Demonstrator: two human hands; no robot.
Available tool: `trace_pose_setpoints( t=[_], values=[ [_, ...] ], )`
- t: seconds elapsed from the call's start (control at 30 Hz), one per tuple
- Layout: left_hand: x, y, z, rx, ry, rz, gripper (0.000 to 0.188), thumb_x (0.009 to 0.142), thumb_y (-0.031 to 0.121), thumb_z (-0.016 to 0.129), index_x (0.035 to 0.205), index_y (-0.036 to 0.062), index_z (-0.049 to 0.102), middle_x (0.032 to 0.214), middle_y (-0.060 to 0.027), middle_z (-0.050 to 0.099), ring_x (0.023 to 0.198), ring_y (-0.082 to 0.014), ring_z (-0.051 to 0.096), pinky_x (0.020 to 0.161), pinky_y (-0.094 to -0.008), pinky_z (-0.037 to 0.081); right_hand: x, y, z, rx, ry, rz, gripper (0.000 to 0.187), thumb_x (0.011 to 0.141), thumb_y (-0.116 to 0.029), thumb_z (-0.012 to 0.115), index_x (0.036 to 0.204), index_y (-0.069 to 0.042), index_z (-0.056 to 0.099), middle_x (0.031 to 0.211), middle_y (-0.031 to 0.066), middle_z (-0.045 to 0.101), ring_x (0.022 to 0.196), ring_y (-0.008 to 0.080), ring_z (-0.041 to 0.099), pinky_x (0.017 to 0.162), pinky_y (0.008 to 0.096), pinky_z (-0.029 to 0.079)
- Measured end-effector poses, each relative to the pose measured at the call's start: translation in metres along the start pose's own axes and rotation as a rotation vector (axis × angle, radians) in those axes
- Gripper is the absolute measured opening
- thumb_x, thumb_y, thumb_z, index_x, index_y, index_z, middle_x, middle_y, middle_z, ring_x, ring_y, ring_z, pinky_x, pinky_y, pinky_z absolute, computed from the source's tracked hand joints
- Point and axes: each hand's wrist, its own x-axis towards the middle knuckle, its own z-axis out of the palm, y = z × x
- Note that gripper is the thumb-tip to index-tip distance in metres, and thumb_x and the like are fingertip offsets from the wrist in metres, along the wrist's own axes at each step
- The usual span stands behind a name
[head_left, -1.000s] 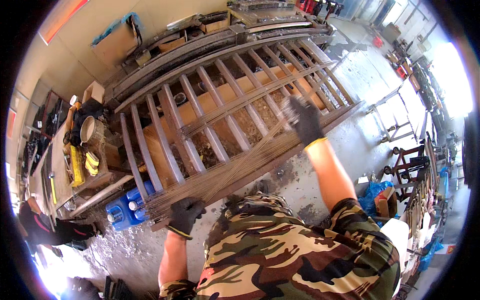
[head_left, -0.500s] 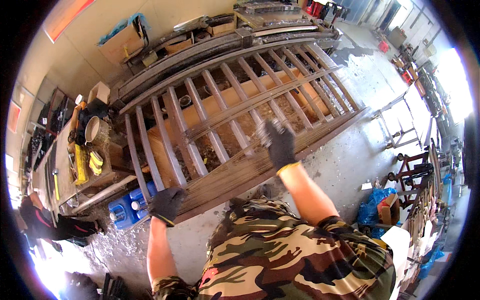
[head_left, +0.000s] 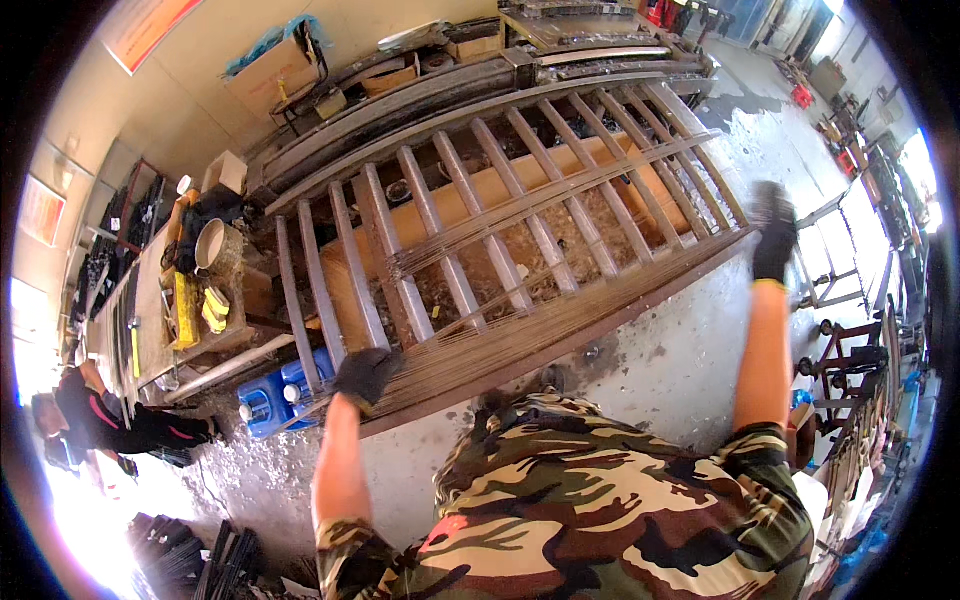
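Right hand [head_left: 773, 235] shifted rightward beside rack [head_left: 545, 245], left hand [head_left: 367, 379] at rods [head_left: 500, 340], cannot tell either grip's closure

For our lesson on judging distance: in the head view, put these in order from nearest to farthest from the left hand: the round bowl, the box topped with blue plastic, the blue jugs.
1. Blue jugs: just left of the left hand.
2. Round bowl: farther left and higher up.
3. Box topped with blue plastic: highest of the three, toward the upper left.

Beige wall [head_left: 190, 112], grey floor [head_left: 690, 330] – blotched, shiny in places – cluttered workbench [head_left: 155, 338] at left, white glare [head_left: 85, 520] lower left
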Motion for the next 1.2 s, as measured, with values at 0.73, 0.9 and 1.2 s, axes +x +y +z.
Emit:
trace_pose_setpoints(
  t=[0.73, 0.9, 1.2],
  values=[
    [0.028, 0.089, 0.106, 0.108, 0.69, -0.184, 0.022, 0.084, 0.026, 0.061, 0.1, 0.0106, 0.066, 0.107, -0.0117, 0.061, 0.102, -0.0345, 0.054, 0.09, -0.047, 0.041, -0.23, -0.036, 0.193, -0.478, -0.735, -0.154, 0.044, 0.077, -0.048, 0.065, 0.085, -0.005, 0.065, 0.079, 0.0182, 0.065, 0.078, 0.0368, 0.061, 0.076, 0.0463, 0.046],
    [0.052, 0.097, 0.083, 0.107, 0.797, -0.006, 0.025, 0.084, 0.024, 0.06, 0.105, 0.0105, 0.064, 0.109, -0.0111, 0.06, 0.102, -0.0337, 0.055, 0.088, -0.0468, 0.043, -0.225, -0.045, 0.191, -0.448, -0.705, -0.254, 0.038, 0.076, -0.045, 0.067, 0.086, -0.008, 0.066, 0.081, 0.0152, 0.066, 0.08, 0.0357, 0.061, 0.079, 0.0453, 0.045],
    [0.217, 0.111, 0.038, 0.405, 0.389, -0.072, 0.031, 0.085, 0.02, 0.056, 0.111, 0.0037, 0.056, 0.116, -0.015, 0.056, 0.109, -0.0342, 0.053, 0.087, -0.0471, 0.046, -0.228, -0.039, 0.196, -0.406, -0.664, -0.195, 0.038, 0.075, -0.047, 0.068, 0.08, -0.01, 0.068, 0.076, 0.013, 0.065, 0.077, 0.0342, 0.061, 0.077, 0.0446, 0.045]
  ],
)
